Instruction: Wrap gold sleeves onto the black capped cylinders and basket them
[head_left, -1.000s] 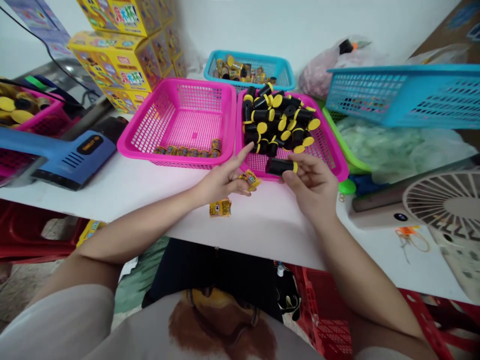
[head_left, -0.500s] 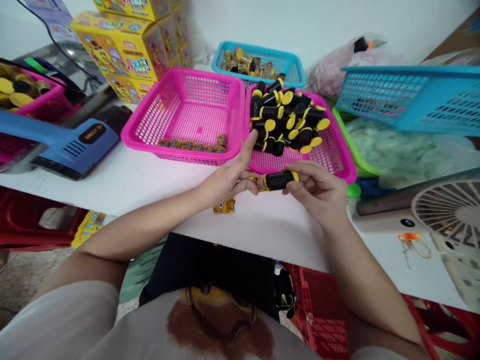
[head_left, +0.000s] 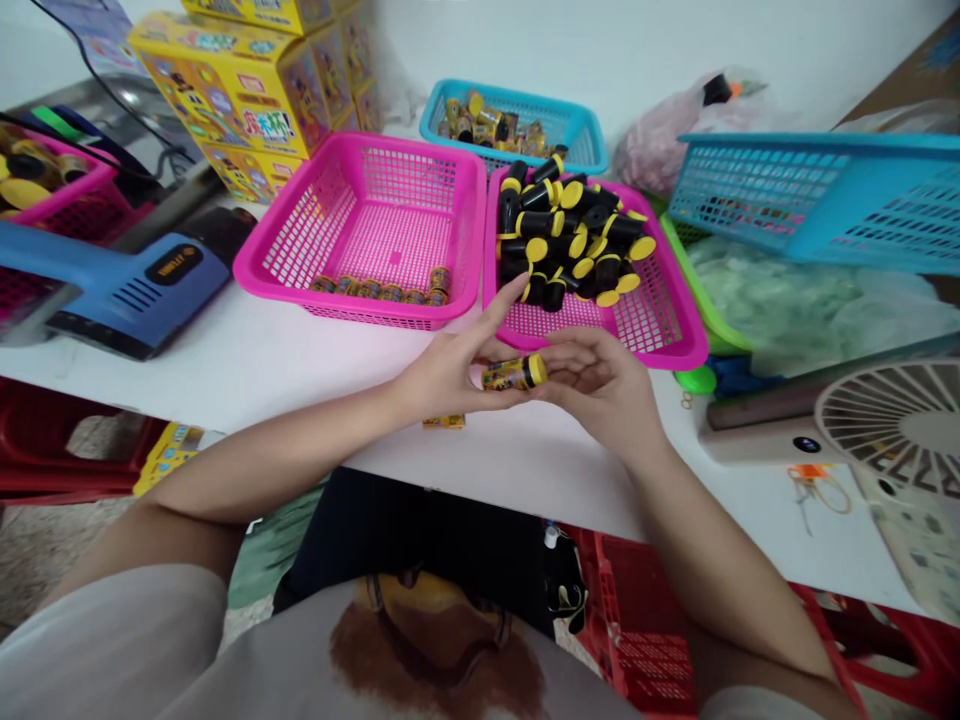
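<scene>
A small canister [head_left: 513, 374] with a yellow printed sleeve and a yellow cap lies tilted between my two hands over the white table. My left hand [head_left: 457, 372] grips the sleeved end, one finger stretched upward. At the capped end, my right hand [head_left: 596, 385] has its fingers curled around and its thumb against the cap's underside. Just below my left hand, flat yellow printed sleeves [head_left: 444, 422] lie on the table, partly covered by it. Several black canisters with yellow caps [head_left: 562, 222] fill the right pink basket [head_left: 679, 325]. Several sleeved canisters [head_left: 390, 292] line the front of the left pink basket [head_left: 259, 262].
A blue heat gun [head_left: 150, 290] lies at the left, before stacked yellow boxes [head_left: 247, 100]. Behind the pink baskets stands a blue basket [head_left: 589, 125] of small items. To the right are a bag of clear plastic [head_left: 810, 300] and a fan [head_left: 915, 420].
The printed sleeve now covers the canister's black body, which was mostly bare before. My right hand has moved left and closer to my left hand.
</scene>
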